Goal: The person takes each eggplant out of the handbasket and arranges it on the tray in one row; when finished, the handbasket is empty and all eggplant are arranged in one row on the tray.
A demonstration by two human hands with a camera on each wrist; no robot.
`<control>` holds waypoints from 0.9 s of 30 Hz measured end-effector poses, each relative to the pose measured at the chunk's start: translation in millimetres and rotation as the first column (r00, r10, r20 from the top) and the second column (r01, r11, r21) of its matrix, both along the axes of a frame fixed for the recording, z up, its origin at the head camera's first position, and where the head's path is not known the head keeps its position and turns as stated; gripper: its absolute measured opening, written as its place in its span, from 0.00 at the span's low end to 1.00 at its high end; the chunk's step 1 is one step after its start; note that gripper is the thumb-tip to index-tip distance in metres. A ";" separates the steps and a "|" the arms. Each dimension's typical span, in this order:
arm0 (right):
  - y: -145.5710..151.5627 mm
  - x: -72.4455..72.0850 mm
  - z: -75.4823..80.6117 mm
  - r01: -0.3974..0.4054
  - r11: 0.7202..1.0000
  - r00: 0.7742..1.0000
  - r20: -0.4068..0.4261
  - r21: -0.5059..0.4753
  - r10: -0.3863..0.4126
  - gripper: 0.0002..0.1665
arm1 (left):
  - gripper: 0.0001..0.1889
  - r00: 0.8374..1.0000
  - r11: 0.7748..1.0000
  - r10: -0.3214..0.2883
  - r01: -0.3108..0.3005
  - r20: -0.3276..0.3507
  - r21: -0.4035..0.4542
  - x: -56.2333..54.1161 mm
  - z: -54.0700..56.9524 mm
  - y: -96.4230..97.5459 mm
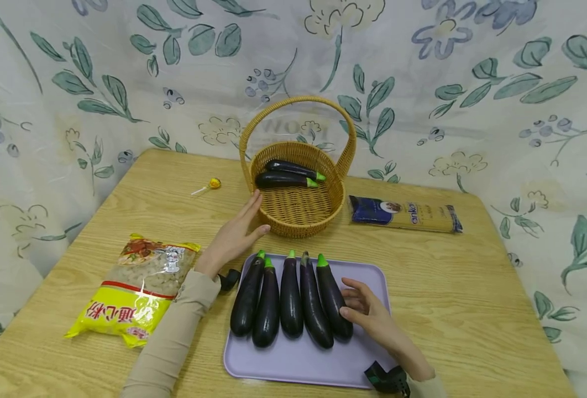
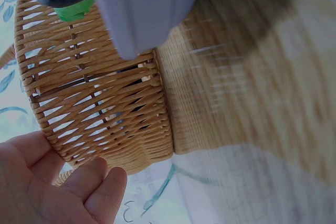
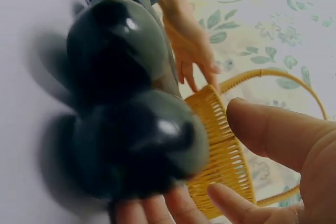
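In the head view, the likeliest trouble lies with the rightmost eggplant (image 1: 333,301) on the lilac tray (image 1: 298,366): its skin looks smooth and its body rounded, so an off-centre hold could let it slip or roll against the four other eggplants (image 1: 291,301). The right grip (image 1: 373,318) sits at its right side, fingers loosely bent and not wrapped round it. The left grip (image 1: 234,235) rests at the left side of the wicker basket (image 1: 298,228), fingers nearly straight; too hard a push could shift or tip it, with two eggplants (image 1: 286,179) lying inside at the far side.

In the left wrist view, so light a contact might not steady the basket if something knocked it. The fingers are parted at the rim, pinching nothing I can make out.

In the right wrist view, lifting now would risk a drop, since the thumb stands apart from the eggplant. Fingertips (image 3: 181,205) meet its underside; whether they bear weight, I cannot tell.
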State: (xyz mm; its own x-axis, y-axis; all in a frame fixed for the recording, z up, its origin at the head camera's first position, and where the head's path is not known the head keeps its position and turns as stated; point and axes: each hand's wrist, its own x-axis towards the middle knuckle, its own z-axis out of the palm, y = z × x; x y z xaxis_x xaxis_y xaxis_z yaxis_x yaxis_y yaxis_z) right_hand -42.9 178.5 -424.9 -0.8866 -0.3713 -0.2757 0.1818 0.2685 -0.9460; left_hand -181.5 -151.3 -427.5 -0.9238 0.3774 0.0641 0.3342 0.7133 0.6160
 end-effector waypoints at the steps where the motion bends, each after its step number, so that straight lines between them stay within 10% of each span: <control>1: 0.9 -0.9 1.1 -0.006 1.000 1.000 -0.009 0.008 0.007 0.38 | 0.41 1.000 1.000 0.000 0.000 0.000 0.000 0.0 0.4 0.0; 15: -2.3 -61.3 39.8 -0.054 0.996 0.993 -0.108 -0.075 0.046 0.33 | 0.41 1.000 1.000 0.003 -0.003 0.006 -0.007 0.6 0.3 -0.2; 27: -41.7 -140.9 75.3 0.046 0.962 0.998 0.062 -0.269 -0.030 0.31 | 0.41 1.000 1.000 -0.004 0.004 -0.003 -0.004 0.4 -0.7 -0.7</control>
